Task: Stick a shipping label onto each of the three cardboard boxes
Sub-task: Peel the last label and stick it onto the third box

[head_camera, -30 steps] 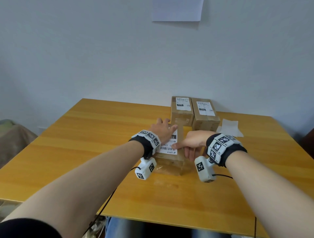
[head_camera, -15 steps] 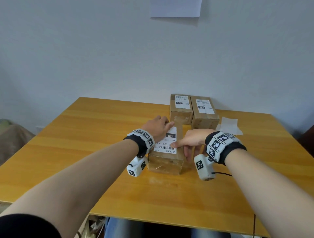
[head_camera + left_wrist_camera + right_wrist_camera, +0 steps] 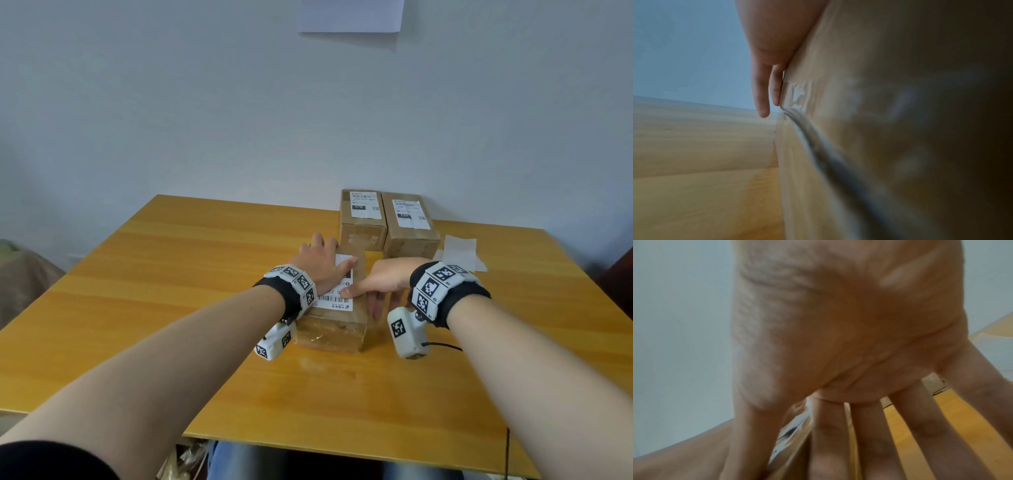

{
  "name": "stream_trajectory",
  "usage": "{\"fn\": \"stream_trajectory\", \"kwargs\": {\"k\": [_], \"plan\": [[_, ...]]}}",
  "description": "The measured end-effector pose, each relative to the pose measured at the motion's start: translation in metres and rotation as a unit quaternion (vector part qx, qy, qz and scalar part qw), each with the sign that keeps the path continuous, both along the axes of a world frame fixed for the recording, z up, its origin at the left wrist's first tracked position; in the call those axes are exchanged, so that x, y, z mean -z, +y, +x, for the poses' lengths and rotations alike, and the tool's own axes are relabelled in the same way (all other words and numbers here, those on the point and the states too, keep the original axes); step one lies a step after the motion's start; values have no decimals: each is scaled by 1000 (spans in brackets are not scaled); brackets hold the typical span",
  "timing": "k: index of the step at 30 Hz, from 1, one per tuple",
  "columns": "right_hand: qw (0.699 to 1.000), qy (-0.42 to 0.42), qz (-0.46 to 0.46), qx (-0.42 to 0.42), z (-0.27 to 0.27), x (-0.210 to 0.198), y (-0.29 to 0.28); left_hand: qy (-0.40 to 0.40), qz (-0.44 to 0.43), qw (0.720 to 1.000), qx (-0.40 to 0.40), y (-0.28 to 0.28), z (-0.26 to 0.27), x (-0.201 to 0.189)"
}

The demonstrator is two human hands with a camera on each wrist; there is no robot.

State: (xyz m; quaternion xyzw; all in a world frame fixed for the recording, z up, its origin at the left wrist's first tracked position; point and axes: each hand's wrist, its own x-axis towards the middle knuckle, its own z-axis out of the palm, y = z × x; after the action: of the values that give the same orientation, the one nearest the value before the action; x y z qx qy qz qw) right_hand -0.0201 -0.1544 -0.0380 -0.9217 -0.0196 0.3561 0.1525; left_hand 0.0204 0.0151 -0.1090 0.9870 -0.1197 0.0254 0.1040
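The near cardboard box [image 3: 330, 330] sits mid-table with a white shipping label [image 3: 337, 301] on its top. My left hand [image 3: 320, 257] lies flat over the label's far left part, thumb on the paper; in the left wrist view its fingers [image 3: 762, 97] hang straight down beside the box wall [image 3: 879, 129]. My right hand [image 3: 376, 289] presses its thumb on the label's right edge. Its straight fingers [image 3: 869, 434] reach down the box's right side, and the label [image 3: 791, 426] shows beside them. Two more boxes [image 3: 363, 233] [image 3: 411, 240] stand at the back, each bearing a label.
White backing sheets [image 3: 459, 253] lie to the right of the back boxes. The wooden table [image 3: 171, 291] ends at a pale wall behind. A cable [image 3: 442, 346] trails from the right wrist camera. A sheet of paper [image 3: 349, 15] hangs on the wall.
My left hand has slid to the left across the label, baring more of it. The right thumb stays on the label's right edge.
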Motion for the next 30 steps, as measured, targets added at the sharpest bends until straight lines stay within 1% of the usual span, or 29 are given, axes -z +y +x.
{"fn": "stream_trajectory", "kwargs": {"k": [5,11,14,17,20,22,24,27,30], "plan": [[1000,-21,-10,-16,12,3,-2,-13,14,1000,-13,-1,3,-2],[999,-1,-16,-29,25,5,-2,-24,28,999,-28,-3,10,-5],[999,-7,-18,-27,30,6,-2,-26,30,999,-27,-4,11,-9],[999,4,-3,-32,36,8,-2,-50,94,994,17,-5,15,-10],[999,30,1,-36,43,8,0,-52,106,993,18,-6,27,-6],[998,48,7,-41,47,6,1,-56,141,988,28,-6,34,-1],[997,63,15,-43,49,5,1,-63,158,985,32,-6,32,-9],[994,92,23,-49,50,7,0,-87,205,972,69,-7,28,-21],[993,99,32,-49,57,14,0,-82,223,969,63,-5,30,-26]]}}
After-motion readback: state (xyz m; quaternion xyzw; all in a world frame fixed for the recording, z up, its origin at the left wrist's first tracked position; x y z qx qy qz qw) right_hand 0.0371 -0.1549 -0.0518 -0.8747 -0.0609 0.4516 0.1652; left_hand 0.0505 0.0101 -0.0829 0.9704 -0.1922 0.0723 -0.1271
